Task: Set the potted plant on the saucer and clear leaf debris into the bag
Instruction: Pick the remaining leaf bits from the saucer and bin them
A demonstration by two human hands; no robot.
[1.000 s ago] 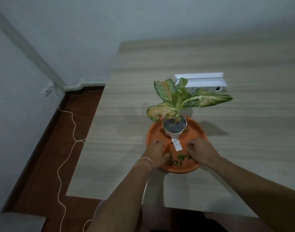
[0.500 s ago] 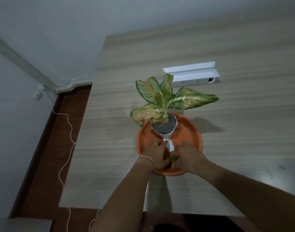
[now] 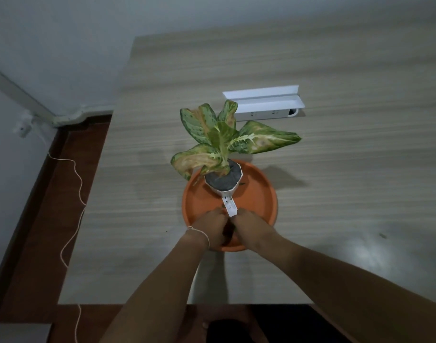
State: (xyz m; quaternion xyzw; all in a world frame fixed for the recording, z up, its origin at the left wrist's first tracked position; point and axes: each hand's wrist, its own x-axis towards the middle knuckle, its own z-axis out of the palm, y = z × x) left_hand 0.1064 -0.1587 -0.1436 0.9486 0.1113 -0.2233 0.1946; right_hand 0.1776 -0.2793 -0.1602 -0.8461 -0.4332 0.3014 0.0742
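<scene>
Both my hands, left hand [image 3: 209,225] and right hand [image 3: 252,226], cup together, fingers curled, over leaf debris [image 3: 229,230] in the orange saucer [image 3: 259,194], just before the potted plant [image 3: 224,179].

Pale wood-grain table [image 3: 335,184] fills centre and right; glare patch at 4 o'clock. White power strip [image 3: 266,107] at 12. Grey walls [image 3: 51,45] at 10. Reddish-brown floor [image 3: 51,206] at 8, thin white cord [image 3: 74,174] trailing across.

One head-worn camera looks steeply down from close above at the table [image 3: 335,194] and forearms.
</scene>
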